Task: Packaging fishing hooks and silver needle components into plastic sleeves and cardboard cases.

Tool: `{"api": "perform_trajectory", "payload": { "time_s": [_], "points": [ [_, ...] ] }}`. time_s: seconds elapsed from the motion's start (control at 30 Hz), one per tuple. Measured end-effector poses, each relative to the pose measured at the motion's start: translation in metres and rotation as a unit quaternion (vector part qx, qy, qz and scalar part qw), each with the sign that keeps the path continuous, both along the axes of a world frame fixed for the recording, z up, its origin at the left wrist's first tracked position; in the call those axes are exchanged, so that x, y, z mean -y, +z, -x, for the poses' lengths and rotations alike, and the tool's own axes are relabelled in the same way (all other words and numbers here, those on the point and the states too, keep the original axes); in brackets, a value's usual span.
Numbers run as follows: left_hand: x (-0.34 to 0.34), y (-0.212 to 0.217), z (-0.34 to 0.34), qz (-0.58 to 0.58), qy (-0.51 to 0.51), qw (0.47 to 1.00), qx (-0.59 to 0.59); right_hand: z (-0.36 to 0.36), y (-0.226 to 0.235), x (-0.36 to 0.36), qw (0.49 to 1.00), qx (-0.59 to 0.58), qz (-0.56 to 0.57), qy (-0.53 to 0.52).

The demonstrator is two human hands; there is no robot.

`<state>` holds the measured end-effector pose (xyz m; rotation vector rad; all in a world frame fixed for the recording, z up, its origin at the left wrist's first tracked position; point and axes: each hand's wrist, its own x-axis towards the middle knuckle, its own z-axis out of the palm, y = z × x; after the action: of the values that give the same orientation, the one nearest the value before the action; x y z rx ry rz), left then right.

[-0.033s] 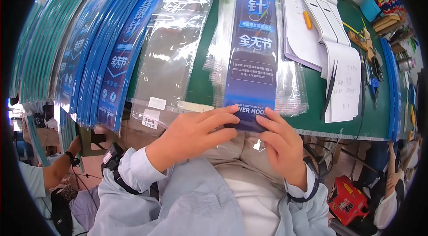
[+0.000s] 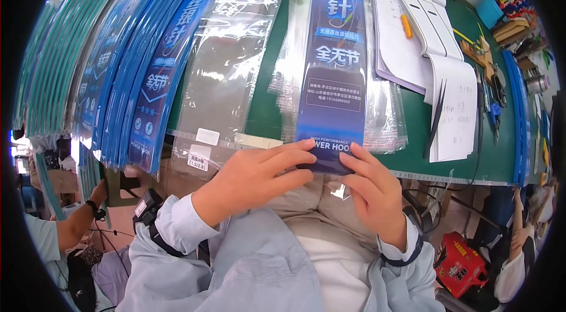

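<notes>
A long blue printed card (image 2: 333, 97) lies lengthwise before me on a pile of clear plastic bags (image 2: 386, 120). Its near end reaches the table's front edge. My left hand (image 2: 250, 179) holds the card's near left corner, fingertips resting on its face. At the near right corner, my right hand (image 2: 377, 194) grips the opposite edge with bent fingers. Both thumbs are hidden. Left of the card lies a long clear plastic sleeve (image 2: 227, 79) with small white labels (image 2: 199, 157) near its lower end.
Blue printed packs (image 2: 171, 70) and green-edged packs (image 2: 53, 70) stand in rows at left. Papers (image 2: 451, 105) with an orange marker (image 2: 407, 26), tweezers (image 2: 437, 114) and tools (image 2: 494, 105) lie right. A green table (image 2: 377, 161) carries these. Another person's arm (image 2: 79, 223) shows lower left.
</notes>
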<state>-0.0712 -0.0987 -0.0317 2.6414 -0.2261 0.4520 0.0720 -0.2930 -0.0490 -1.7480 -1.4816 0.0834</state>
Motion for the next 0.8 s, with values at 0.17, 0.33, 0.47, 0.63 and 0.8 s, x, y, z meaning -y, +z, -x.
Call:
{"api": "perform_trajectory", "payload": {
  "time_s": [0.17, 0.33, 0.47, 0.63, 0.8],
  "points": [
    [-0.005, -0.005, 0.005, -0.068, -0.027, 0.997, 0.024, -0.012, 0.004, 0.005, 0.994, 0.097, 0.017, 0.038],
    [-0.006, -0.006, 0.007, -0.14, -0.029, 0.989, 0.032, -0.015, 0.003, 0.007, 0.989, 0.133, 0.018, 0.055],
    [0.0, -0.023, 0.007, -0.115, 0.004, 0.989, 0.09, -0.013, -0.001, 0.006, 0.99, 0.131, -0.004, 0.05],
    [0.008, -0.034, 0.001, 0.055, 0.055, 0.989, 0.124, -0.01, -0.005, 0.002, 0.997, 0.061, -0.044, 0.006],
    [0.016, -0.042, 0.006, 0.301, 0.1, 0.942, 0.108, 0.002, -0.008, 0.002, 0.993, -0.071, -0.069, -0.062]
  ]
}}
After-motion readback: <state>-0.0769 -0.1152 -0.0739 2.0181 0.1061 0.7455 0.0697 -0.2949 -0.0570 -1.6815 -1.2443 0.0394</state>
